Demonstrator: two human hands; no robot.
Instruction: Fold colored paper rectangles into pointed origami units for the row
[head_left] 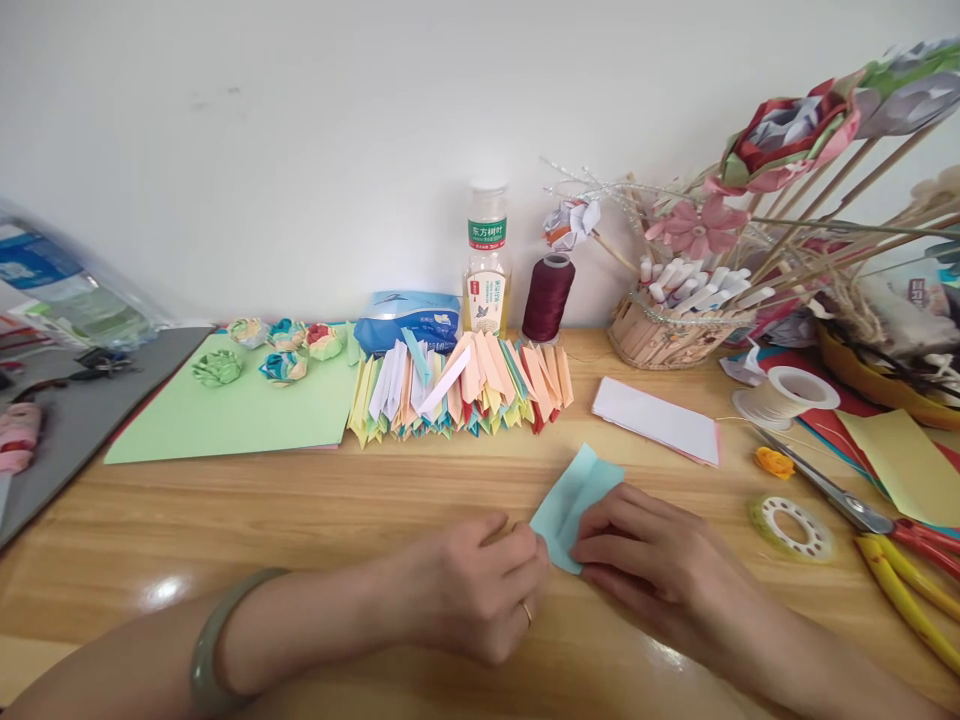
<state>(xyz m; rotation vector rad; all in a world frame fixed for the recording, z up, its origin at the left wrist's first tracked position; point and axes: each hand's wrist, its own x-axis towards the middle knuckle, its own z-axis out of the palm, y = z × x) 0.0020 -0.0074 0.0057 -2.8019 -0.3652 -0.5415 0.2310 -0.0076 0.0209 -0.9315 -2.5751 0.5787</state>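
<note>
Blue paper [562,505] is low, just R of ctr in frame, w/ a crease down it, at the counter [420,485]. R hand [660,550] has its fingers clamped on the paper's R edge, thumb low. L hand [487,580], w/ a ring, is at the paper's lower L edge; fingers curled close together, can't tell if they grip it.

Mid-frame, above both hands: a row of folded strips [469,385], multi-col., w/ a blue pkg [412,320], a bottle [486,265] & a maroon thread spool [548,300] behind. Ctr-L: green sheet [225,425] w/ paper rosettes [217,368] on its upper part. R of ctr: white slips [656,418]. Upper R: basket [652,340] w/ pens & paper flowers. Lower R: tape roll [817,543] near open scissors [862,512].
</note>
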